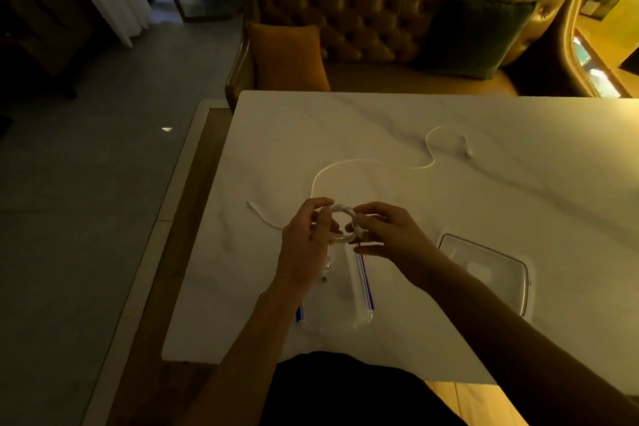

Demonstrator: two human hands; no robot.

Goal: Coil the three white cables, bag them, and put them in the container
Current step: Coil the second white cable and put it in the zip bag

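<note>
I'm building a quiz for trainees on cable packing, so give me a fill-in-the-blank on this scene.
The left hand and right hand together hold a ____ of white cable.
The clear container sits on the person's ____ side of the table.
The zip bags under the hands have ____ strips.
Missing: coil, right, blue.

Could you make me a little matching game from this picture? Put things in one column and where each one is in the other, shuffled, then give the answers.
Things
1. clear container
2. orange cushion
3. cable coil
4. zip bag

Places
A. gripped by the left hand and right hand
B. on the sofa
C. flat on the table, between the hands and the person
D. on the table, right of the hands

Pairs: 1-D, 2-B, 3-A, 4-C
</note>
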